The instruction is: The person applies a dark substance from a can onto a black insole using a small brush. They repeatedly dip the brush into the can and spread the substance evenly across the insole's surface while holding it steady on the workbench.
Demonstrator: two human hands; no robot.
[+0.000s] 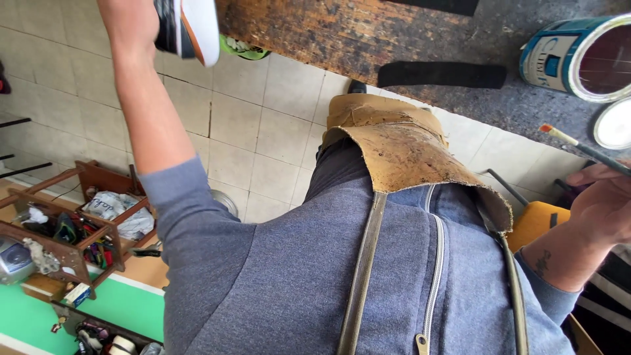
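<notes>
1. Head view, looking straight down the person's own torso: grey zip sweatshirt (296, 276), stained leather apron (401, 154) with straps running over it.
2. Left hand (135, 23) is raised at the top left edge, forearm bare, sleeve pushed up. It is closed around a shoe (187, 26), black upper, white sole with an orange line. The hand is partly cut off by the frame, so the finger positions are hard to read.
3. Right hand (605, 204) is at the right edge, fingers pinched on a thin brush (582, 148). The dark handle runs through the grip, and the pale tip with an orange end points up-left toward the bench.
4. Workbench (368, 33) across the top is dark, worn and heavily stained.
5. Open can (578, 56), teal and white, stands on the bench at the top right with dark contents visible inside. Its round lid (614, 125) lies just beside it, near the brush tip.
6. A black strip (440, 75) lies flat on the bench, left of the can.
7. Below is a pale tiled floor (263, 125). A wooden rack (72, 230) at lower left is filled with mixed small items.
8. Shoe and brush are well apart, on opposite sides of the body.
</notes>
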